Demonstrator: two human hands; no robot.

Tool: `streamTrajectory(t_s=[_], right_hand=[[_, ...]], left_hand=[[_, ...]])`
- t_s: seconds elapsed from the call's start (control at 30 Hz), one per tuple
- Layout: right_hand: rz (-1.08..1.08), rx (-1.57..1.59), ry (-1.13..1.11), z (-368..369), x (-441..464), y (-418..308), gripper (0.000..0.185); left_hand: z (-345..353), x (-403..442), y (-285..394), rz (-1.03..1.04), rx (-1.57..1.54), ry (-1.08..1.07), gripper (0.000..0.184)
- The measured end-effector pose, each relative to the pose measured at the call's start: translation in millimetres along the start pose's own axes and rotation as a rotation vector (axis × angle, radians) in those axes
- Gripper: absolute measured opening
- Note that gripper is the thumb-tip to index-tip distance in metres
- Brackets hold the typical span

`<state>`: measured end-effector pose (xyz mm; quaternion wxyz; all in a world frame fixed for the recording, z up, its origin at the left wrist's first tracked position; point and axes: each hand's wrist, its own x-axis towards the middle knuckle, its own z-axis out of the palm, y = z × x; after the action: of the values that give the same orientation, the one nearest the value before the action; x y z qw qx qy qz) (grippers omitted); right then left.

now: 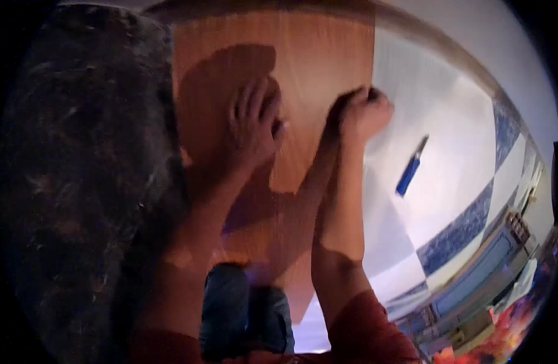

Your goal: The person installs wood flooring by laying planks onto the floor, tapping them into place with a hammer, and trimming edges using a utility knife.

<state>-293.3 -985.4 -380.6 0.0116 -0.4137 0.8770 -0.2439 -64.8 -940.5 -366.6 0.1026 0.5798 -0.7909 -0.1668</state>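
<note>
My left hand [254, 124] lies over a wooden board [318, 54] with its fingers stretched out and slightly apart, holding nothing that I can see. Shadow covers much of it. At the board's right edge, my right hand [365, 114] is curled into a fist. Whatever is inside that fist, if anything, is hidden. Right of this hand, apart from it, a blue-handled utility knife or similar small tool [409, 173] rests on the pale floor tiles, its narrow dark tip pointing up and right.
Dark mottled fabric or a rug [91, 151] covers the left side. White and blue-grey tiles [458, 230] spread to the right. A wall [509, 54] curves along the upper right. Crate-like furniture [473, 273] and a red-orange cloth [509, 321] stand at lower right.
</note>
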Motion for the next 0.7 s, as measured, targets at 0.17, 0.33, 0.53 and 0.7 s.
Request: streamTrajectory(t_s=[0.17, 0.33, 0.53, 0.7], right_hand=[[-0.189, -0.049, 0.061, 8, -15, 2, 0.021], [-0.234, -0.020, 0.032, 2, -18, 10, 0.028], [-0.195, 0.017, -0.203, -95, -127, 85, 0.044], [0.049, -0.001, -0.385, -151, -199, 115, 0.032]], left_hand=[[6, 3, -5, 0.081, 0.028, 0.120, 0.061], [11, 4, -12, 0.112, 0.015, 0.170, 0.059], [-7, 1, -5, 0.116, 0.040, 0.076, 0.057], [7, -3, -8, 0.116, 0.025, 0.121, 0.050]])
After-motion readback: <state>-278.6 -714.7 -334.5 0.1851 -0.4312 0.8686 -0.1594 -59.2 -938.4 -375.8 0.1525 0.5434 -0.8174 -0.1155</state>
